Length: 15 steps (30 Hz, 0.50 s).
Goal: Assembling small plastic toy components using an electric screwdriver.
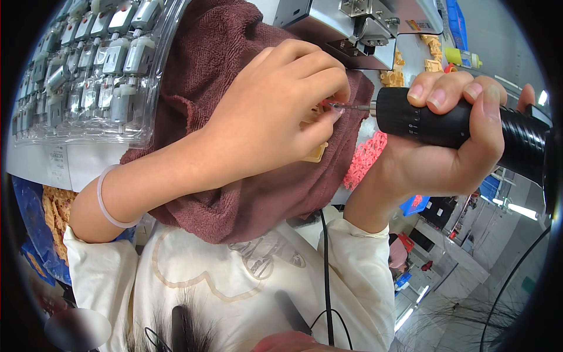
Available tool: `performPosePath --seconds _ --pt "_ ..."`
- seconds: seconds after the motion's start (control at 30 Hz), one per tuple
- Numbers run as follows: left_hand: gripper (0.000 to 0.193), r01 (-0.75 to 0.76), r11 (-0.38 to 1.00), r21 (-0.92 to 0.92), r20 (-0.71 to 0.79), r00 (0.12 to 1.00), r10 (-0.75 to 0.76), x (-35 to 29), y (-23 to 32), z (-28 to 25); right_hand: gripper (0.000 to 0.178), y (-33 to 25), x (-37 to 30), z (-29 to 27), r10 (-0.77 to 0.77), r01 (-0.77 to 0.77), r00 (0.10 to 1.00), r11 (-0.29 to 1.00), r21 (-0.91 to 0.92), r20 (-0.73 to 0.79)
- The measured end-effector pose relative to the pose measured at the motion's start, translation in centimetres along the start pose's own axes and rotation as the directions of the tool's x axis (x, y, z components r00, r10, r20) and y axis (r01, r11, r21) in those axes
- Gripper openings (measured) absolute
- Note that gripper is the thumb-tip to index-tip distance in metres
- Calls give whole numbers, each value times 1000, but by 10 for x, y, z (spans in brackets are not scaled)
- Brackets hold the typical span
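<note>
My right hand [451, 135] is wrapped round a black electric screwdriver [428, 120], held sideways with its bit toward the left. The thin bit reaches the fingertips of my left hand [287, 100]. Those fingers are closed on a small yellow plastic part [316, 154], mostly hidden under the palm. Something small and red shows at the bit's tip, too small to name. Beneath my left hand spreads a brown towel [205, 53].
A clear plastic tray [143, 132] of several small silver motors stands at the left. A metal device [316, 29] is at the back, near yellow plastic parts [394, 73]. Pink pieces [366, 158] lie beside the towel. Yellow parts [56, 217] fill a blue bag at lower left.
</note>
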State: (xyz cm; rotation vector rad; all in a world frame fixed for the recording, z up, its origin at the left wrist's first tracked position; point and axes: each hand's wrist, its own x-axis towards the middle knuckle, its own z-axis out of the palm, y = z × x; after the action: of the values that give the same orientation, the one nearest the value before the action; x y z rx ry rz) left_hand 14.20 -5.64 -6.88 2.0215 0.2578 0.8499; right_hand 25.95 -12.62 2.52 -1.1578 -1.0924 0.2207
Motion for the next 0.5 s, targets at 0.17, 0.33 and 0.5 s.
performPosePath --seconds 0.17,0.33,0.5 --pt "19 7 1000 0 -8 1000 -7 1 2 0 49 6 4 -3 -34 36 998 999 -29 54" --pt "21 -1 1000 4 -4 1000 1 0 0 0 44 7 3 0 -33 36 998 998 -59 53" --pt "24 -9 1000 -2 -22 1000 9 0 0 1 29 6 -2 2 -62 64 998 993 -99 23"
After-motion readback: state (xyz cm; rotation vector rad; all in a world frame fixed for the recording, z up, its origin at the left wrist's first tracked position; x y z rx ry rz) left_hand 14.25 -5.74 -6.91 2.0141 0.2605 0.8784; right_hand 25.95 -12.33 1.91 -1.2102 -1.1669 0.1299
